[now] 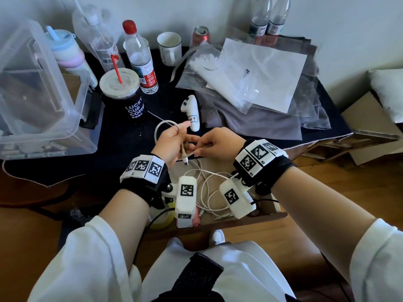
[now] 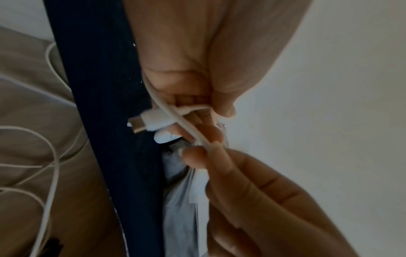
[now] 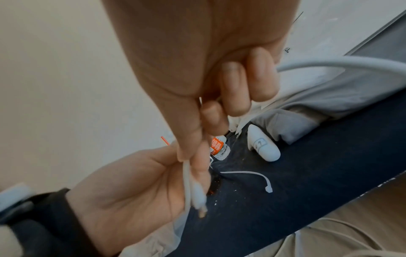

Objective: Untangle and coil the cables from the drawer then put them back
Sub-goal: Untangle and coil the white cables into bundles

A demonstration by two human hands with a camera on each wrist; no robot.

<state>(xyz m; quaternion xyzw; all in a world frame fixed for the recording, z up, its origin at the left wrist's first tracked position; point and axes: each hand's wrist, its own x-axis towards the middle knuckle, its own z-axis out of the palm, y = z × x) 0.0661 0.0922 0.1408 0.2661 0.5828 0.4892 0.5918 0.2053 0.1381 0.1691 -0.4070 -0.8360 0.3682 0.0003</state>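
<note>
A thin white cable (image 1: 161, 125) loops up from my left hand (image 1: 181, 136), whose curled fingers hold it above the table's front edge. The cable's metal-tipped connector (image 2: 142, 123) hangs just below those fingers. My right hand (image 1: 197, 151) pinches the same cable (image 3: 186, 173) between thumb and forefinger, right against the left hand (image 3: 136, 182). Below both hands the drawer (image 1: 239, 222) stands pulled out. A loose tangle of white cables (image 1: 208, 189) lies in it, partly hidden by the wrist cameras.
On the dark tabletop lie a white controller (image 1: 192, 112) and a zip tie (image 3: 248, 173) close beyond the hands. Further back stand a coffee cup (image 1: 124, 94), bottles (image 1: 139, 57), a mug (image 1: 170, 49), a clear storage box (image 1: 39, 83), and plastic bags on grey cloth (image 1: 250, 88).
</note>
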